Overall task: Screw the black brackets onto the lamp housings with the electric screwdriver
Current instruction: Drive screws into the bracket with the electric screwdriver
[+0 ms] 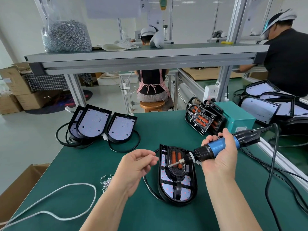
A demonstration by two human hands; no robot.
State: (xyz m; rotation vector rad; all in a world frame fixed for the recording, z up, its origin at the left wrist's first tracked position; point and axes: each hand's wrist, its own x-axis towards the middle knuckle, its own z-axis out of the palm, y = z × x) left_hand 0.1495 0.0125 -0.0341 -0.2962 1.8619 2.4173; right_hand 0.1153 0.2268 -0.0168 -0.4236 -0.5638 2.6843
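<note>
Gripping the blue body of the screwdriver [220, 145], the right hand [221, 157] holds the tool tilted down to the left, its cable trailing off to the right. The bit hovers over the upper end of the bracket [175, 172], which lies in the housing [194, 179] on the green table [86, 164]. That housing sits just below and left of the right hand, between the two forearms. The left hand [136, 165] hangs just beside the housing's upper left edge, fingers curled and thumb meeting a fingertip; I cannot tell whether it pinches anything. Loose screws [105, 181] lie on the table by the left wrist, near a white cord [66, 187]. More housings [98, 124] are stacked at the far left, and spare brackets [202, 117] lean against a teal box [238, 116] at the far right.
</note>
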